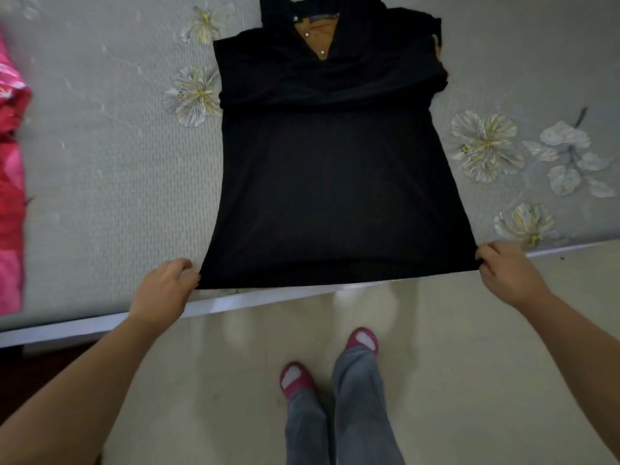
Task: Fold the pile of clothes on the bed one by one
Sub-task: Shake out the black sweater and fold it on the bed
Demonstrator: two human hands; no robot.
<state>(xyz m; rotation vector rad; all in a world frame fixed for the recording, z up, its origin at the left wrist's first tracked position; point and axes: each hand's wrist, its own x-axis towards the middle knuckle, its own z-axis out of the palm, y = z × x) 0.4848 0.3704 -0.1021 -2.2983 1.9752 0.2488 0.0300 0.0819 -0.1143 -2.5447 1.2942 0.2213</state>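
From the head camera, a black top lies spread flat on the bed, neckline at the far end and hem at the near edge. The left hand pinches the hem's left corner; the right hand pinches its right corner. Pink clothes lie at the far left of the bed. Pink slippers stand on the floor below.

Pink slippers, grey trousers, pale floor
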